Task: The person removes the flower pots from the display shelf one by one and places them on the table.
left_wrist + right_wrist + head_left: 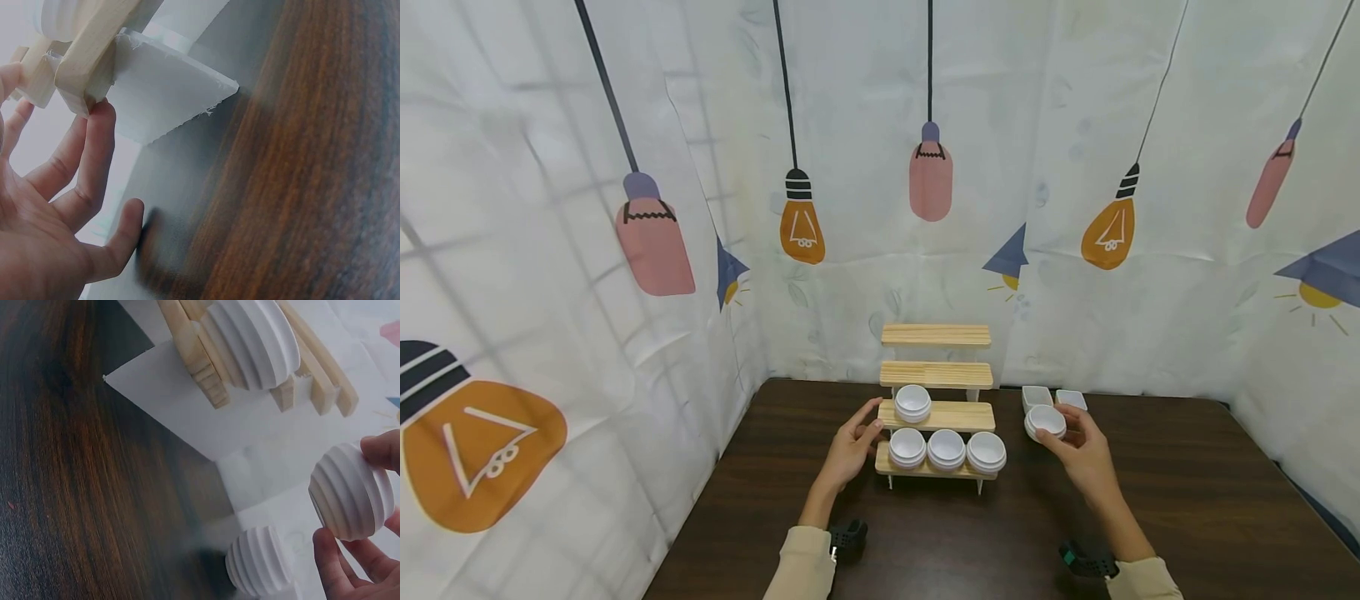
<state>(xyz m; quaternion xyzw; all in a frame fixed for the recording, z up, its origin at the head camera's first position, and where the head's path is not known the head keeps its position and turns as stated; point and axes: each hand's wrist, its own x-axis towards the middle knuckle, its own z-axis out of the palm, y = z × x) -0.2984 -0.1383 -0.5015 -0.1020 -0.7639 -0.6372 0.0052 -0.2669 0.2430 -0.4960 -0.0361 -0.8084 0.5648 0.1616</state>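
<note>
White fabric backdrop printed with hanging lamps [850, 317] stands behind a dark brown wood-grain table [970, 542], which bears a four-tier pale wooden rack with white side supports [935, 374]. Hands well apart: left hand [847, 454] touches the rack's left plank ends with loosely bent fingers; right hand [1086, 454] pinches a round white ribbed bowl [1046, 420] right of the rack, just before two small white containers [1036, 397]. Three similar white bowls [946, 450] line the lowest tier, a fourth [912, 403] sits left on the second.
</note>
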